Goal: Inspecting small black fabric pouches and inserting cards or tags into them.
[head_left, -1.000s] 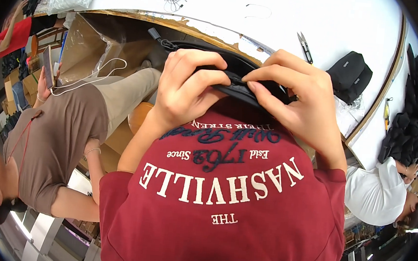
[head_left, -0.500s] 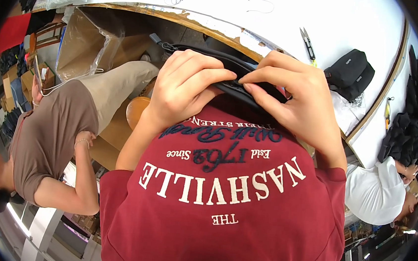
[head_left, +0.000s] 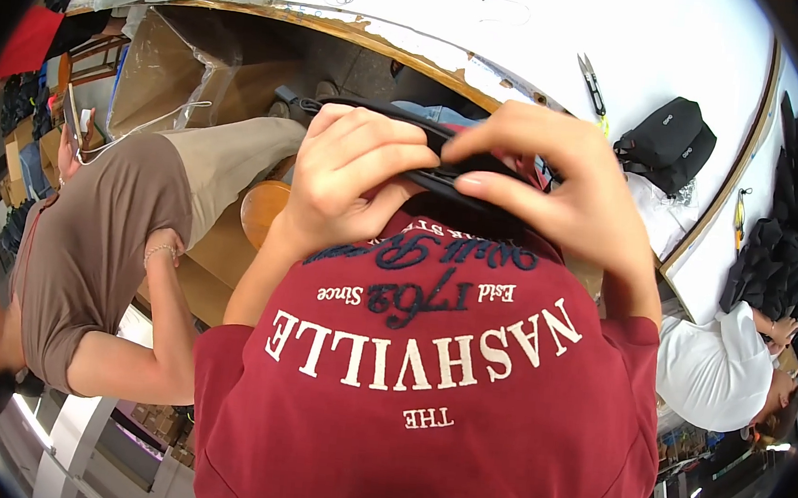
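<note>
The left hand (head_left: 354, 164) grips a black fabric item (head_left: 438, 142) between the red shirt (head_left: 418, 459) and the table (head_left: 429, 14). The right hand (head_left: 563, 168) is there too — thumb and forefinger parted.

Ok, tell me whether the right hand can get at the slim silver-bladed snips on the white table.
Probably yes: the snips lie uncovered beyond the right hand, and nothing seems to block the way across the white table. That hand is at the black fabric item, though.
</note>
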Available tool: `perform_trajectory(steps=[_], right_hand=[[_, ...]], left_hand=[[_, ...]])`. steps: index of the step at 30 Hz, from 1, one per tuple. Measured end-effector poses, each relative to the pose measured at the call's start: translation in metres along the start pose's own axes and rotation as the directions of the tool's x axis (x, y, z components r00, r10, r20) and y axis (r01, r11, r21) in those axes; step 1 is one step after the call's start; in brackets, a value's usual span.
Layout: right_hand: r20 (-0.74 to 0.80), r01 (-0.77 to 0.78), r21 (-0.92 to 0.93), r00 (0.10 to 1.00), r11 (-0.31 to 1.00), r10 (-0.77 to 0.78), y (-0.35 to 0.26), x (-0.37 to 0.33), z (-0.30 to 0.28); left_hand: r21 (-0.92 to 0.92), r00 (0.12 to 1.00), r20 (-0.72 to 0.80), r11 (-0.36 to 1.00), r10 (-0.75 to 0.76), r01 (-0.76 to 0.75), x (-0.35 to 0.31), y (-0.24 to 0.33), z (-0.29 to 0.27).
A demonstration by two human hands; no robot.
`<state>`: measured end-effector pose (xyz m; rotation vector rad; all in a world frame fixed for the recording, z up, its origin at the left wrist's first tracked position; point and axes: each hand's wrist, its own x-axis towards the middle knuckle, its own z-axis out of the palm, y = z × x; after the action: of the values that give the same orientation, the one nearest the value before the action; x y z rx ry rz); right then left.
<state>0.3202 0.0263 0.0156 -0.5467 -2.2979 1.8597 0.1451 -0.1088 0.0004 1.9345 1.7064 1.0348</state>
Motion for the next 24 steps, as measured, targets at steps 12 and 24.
perform_trajectory(steps=[12,24], right_hand=[[0.159,-0.320,-0.011,0.935,0.947,0.317,0.079,-0.013,-0.013],[-0.100,-0.289,0.518,0.914,0.805,0.393,0.077,-0.055,-0.058]], left_hand=[[-0.423,0.772,0.569,0.704,-0.283,0.570,-0.001,-0.036,-0.055],[-0.272,0.829,0.426,0.823,-0.361,0.498,-0.015,-0.064,-0.040]])
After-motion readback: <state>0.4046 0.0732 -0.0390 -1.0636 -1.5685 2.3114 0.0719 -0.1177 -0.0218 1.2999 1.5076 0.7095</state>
